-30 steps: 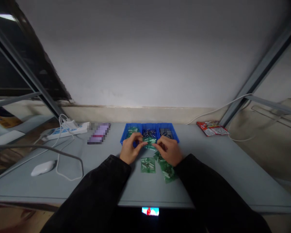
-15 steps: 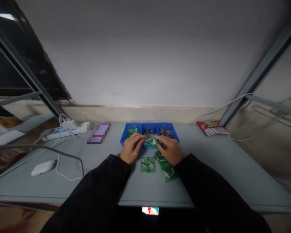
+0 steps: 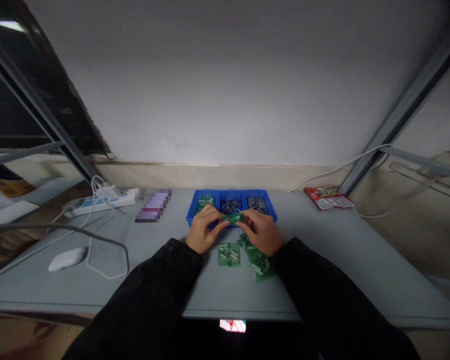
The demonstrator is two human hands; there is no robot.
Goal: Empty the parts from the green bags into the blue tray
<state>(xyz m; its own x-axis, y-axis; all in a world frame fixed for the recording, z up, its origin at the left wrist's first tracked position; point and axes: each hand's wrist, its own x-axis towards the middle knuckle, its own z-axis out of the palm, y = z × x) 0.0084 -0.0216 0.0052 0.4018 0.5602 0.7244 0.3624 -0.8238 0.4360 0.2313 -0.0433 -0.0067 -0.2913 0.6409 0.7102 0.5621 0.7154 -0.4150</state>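
left hand point(image 3: 204, 231), right hand point(image 3: 260, 232), pinching green bag point(image 3: 232, 218)

A green plastic packet point(image 3: 232, 218) is pinched between the left hand point(image 3: 204, 235) and the right hand point(image 3: 260, 232). A blue three-compartment parts bin point(image 3: 206, 192) is touched at 12 o'clock; further green packets point(image 3: 228, 255) are laid at 6 o'clock.

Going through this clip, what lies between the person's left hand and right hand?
In the head view, a green plastic packet lies between the left hand and the right hand, pinched by both, just in front of the blue divided bin.
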